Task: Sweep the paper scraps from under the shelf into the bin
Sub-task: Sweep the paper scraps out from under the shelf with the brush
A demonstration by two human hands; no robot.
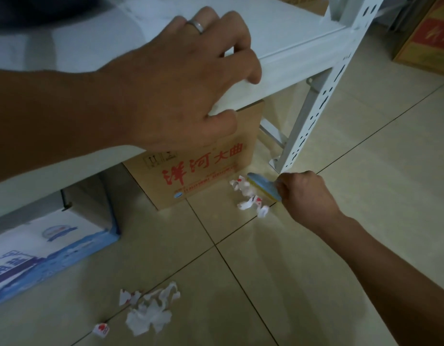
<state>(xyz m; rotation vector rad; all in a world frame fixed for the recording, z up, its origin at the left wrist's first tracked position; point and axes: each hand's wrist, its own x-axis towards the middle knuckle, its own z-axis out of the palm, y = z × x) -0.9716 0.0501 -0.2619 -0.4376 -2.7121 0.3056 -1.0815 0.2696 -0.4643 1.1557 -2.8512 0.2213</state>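
right hand (304, 193) is working low at the floor (341, 245), fingers closed around the handle of a small blue brush (264, 187); the brush head is pointing away from the hand, up and to the left, toward the gap under the shelf (291, 56). the far paper scraps (251, 196) are lying just left of the bristles, touching or almost touching them, between the brush and the brown carton (206, 171) that is sitting under the shelf. the scraps are sitting on the hand's near-left side, so a pull toward the body looks like the move that would carry them, with the brush's long axis running roughly across that pull. left hand (181, 88) is resting on the shelf edge, fingers curled over the front lip and thumb tucked under it, gripping the shelf only, seemingly for support. a second heap, the near paper scraps (151, 313), is lying on open floor well apart from the brush, close to the bottom of the view, with one small red-marked scrap (101, 329) just beside it. a blue-and-white box (41, 250) is sitting under the shelf on the left. no bin is showing anywhere, so which way the final push must go cannot be told. the right hand is clearly the nearer one to both heaps.
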